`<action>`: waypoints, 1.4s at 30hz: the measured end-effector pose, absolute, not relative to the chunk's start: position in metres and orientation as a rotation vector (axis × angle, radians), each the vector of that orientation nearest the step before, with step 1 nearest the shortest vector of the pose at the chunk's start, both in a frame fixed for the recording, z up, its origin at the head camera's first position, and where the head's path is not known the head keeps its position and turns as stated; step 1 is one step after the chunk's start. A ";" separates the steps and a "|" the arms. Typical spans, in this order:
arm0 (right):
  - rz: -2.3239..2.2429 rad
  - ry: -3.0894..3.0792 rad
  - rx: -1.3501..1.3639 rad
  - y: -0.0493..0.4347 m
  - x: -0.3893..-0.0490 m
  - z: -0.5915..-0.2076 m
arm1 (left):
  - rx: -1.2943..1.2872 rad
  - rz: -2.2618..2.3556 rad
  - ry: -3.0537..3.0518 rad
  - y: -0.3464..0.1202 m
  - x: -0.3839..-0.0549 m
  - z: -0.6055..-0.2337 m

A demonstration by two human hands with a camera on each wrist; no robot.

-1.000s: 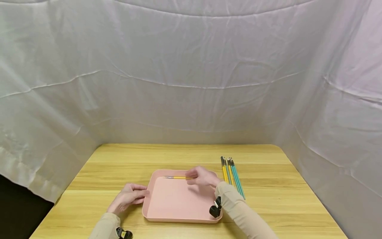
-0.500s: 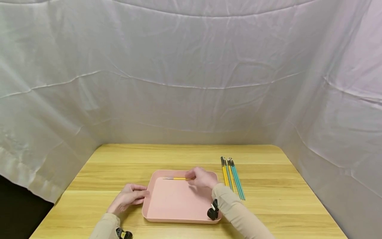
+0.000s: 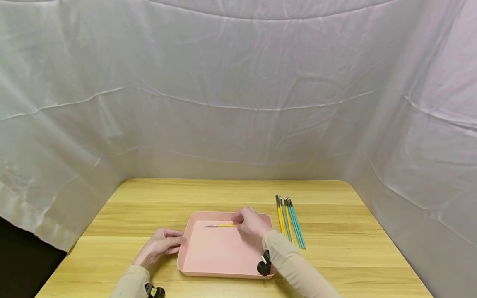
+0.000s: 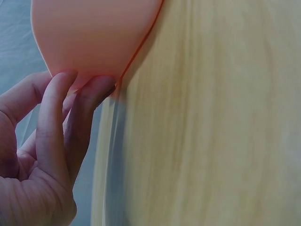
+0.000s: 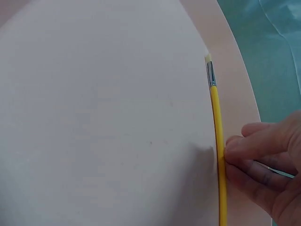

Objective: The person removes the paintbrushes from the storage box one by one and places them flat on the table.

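Note:
In the head view a pink rectangular tray (image 3: 223,256) lies on the wooden table. My left hand (image 3: 159,245) pinches its left wall, and the left wrist view shows fingertips (image 4: 96,87) against the outside of the tray (image 4: 94,33). Along the tray's far side lies a thin yellow paintbrush (image 3: 223,225), bristles to the left. My right hand (image 3: 251,222) is over its right end, which is hidden from the head. In the right wrist view the fingertips (image 5: 233,153) touch one side of the yellow handle (image 5: 218,122), with no finger on its other side.
Several yellow and teal paintbrushes (image 3: 290,223) lie side by side to the right of the tray, close to my right sleeve (image 3: 294,265). Pale grey cloth (image 3: 231,136) hangs around the back and sides of the table (image 3: 354,248).
The yellow paintbrush has shifted slightly toward me, its bristle end most, and now tilts a little. My right hand and forearm have moved slightly left. The left hand keeps its place.

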State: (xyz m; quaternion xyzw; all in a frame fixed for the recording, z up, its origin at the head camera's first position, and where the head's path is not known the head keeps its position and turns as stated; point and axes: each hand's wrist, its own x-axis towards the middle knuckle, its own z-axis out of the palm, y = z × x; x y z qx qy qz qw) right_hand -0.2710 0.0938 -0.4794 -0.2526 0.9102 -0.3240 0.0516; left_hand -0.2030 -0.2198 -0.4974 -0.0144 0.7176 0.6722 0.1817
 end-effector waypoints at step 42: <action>-0.807 2.730 -0.935 0.101 -0.274 -0.490 | -0.034 1.881 2.030 -0.222 -0.204 -0.499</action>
